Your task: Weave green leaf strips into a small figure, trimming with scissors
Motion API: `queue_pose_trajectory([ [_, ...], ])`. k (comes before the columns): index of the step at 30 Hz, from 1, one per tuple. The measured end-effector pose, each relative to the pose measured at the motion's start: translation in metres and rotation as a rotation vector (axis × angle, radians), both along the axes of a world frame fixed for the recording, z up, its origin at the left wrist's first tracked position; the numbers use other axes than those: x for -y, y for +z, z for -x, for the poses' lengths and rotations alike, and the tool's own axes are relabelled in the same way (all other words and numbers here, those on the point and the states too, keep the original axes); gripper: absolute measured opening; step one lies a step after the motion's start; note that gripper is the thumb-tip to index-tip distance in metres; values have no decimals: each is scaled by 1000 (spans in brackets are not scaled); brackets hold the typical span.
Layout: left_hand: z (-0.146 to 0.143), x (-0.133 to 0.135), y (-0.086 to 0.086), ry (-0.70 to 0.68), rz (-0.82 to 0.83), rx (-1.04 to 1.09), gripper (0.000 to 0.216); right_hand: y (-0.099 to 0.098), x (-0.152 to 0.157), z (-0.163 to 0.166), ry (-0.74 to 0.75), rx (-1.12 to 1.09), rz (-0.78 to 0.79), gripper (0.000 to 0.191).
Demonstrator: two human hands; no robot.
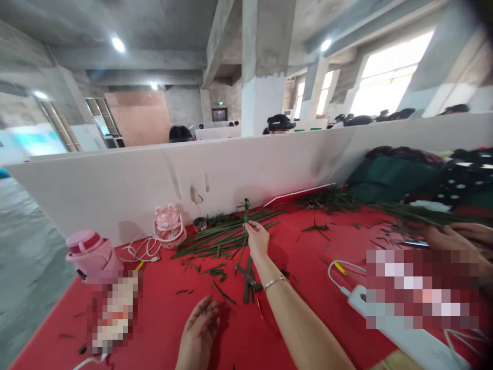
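Pinched upright between the fingertips of my right hand (258, 239) is a small knotted green leaf piece (247, 207) with a thin strip hanging below it. Below that wrist lie dark scissors (249, 279) and a broad leaf strip (247, 294) on the red tabletop (154, 308). My left hand (201, 326) is held over the near part of the table, its fingers loosely bent and apart, holding nothing. Behind both hands, long green leaf strips (211, 239) are heaped together, with short cut scraps (219, 271) scattered in front.
A white partition (239, 167) runs along the back. To the left stand a pink bottle (92, 252), a pink basket-like item (169, 226) and a white cable (138, 246). At right are a white power strip (396, 326), another person's hands (454, 244) and dark bags (396, 174).
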State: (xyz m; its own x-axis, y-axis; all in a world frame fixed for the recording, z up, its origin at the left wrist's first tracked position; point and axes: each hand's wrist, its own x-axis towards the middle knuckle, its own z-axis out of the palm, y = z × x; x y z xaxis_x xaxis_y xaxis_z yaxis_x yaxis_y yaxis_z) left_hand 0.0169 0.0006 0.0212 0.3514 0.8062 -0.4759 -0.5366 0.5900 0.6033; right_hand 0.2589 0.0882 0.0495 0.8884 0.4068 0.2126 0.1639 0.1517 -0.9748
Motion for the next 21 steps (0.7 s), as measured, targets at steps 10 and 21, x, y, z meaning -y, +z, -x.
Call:
queue_pose_trajectory([
  [10,0,-9,-15,-18,36,21,50,32,-11,-46,-186,251,366,26],
  [21,-8,-13,-23,-20,76,23,39,79,-83,-33,-116,497,621,26],
])
